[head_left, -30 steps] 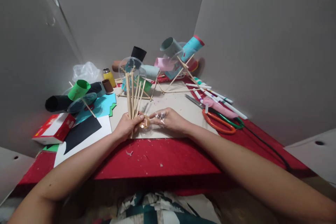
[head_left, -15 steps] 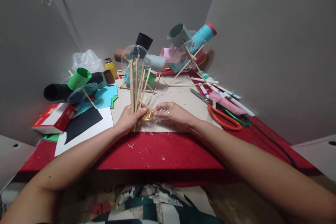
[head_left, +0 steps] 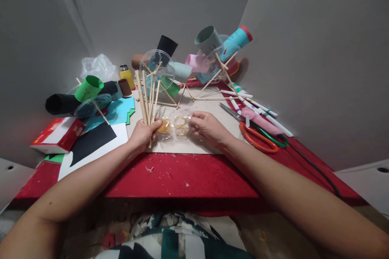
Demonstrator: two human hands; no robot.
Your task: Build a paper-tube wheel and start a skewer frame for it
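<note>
My left hand (head_left: 143,133) is closed around several wooden sticks (head_left: 146,97) that stand upright and fan out at the top. Its thumb also pinches a clear plastic bag (head_left: 165,136) with yellow rubber bands (head_left: 164,125) bunched inside. To the right, my right hand (head_left: 204,126) has its fingers pinched on clear plastic, where more loose rubber bands (head_left: 181,126) show. Whether both clumps lie in one bag or two, I cannot tell. Both hands are just above a beige board (head_left: 200,145) at the table's front.
Stick frames (head_left: 208,98) with paper tubes and clear lids stand behind. Scissors with orange handles (head_left: 258,139), a pink glue gun (head_left: 263,121) and markers (head_left: 273,121) lie right. At left are a red-and-white box (head_left: 57,134), black paper (head_left: 92,143) and a green tube (head_left: 89,88).
My hands have moved apart, the left going leftward with the sticks and the right slightly rightward. The plastic is spread out, and a second clump of rubber bands now shows near my right fingers.
</note>
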